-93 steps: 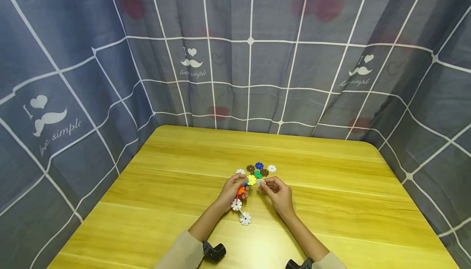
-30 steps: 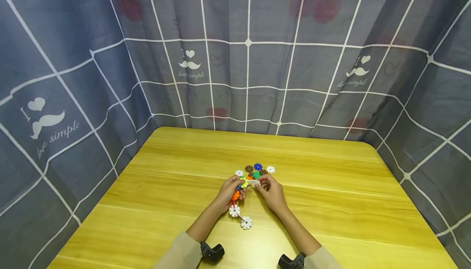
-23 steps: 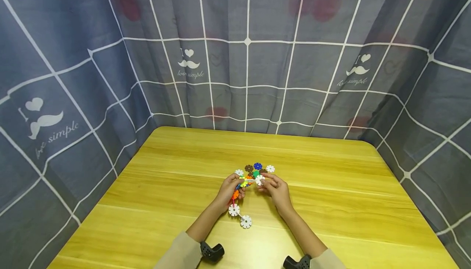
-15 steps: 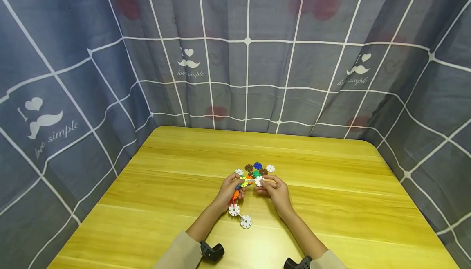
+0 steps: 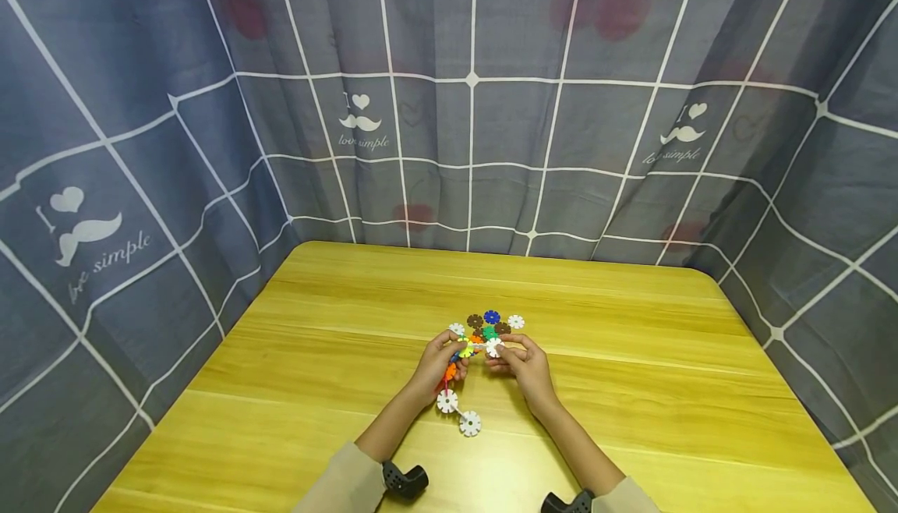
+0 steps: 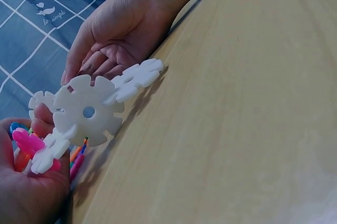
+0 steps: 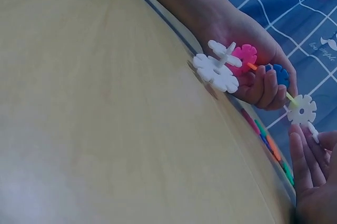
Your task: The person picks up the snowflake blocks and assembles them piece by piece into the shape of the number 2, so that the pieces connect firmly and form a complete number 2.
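Note:
My left hand (image 5: 436, 365) grips a chain of interlocking notched plastic discs. In the head view its yellow disc (image 5: 466, 348) shows by the fingertips, with an orange disc (image 5: 450, 372) below. Two white discs (image 5: 447, 401) (image 5: 470, 423) hang at the chain's near end; a pink disc (image 7: 245, 57) and a blue disc (image 7: 280, 75) show in the right wrist view. My right hand (image 5: 529, 369) pinches a white disc (image 5: 494, 348) between thumb and fingers. Another white disc (image 7: 301, 110), edge-on in the head view, links it to the yellow one. The left palm hides part of the chain.
Loose discs lie just beyond the hands: a blue disc (image 5: 492, 316), a brown disc (image 5: 475, 321), a green disc (image 5: 489, 333), a white disc (image 5: 516, 322) and others. The wooden table (image 5: 631, 341) reaches a grey-blue checked curtain (image 5: 435, 123) at the back.
Three seconds ago the yellow disc faced up beside a whitish disc in my right fingers. Since then the chain has shifted slightly left, and the right hand's white disc has turned face-on.

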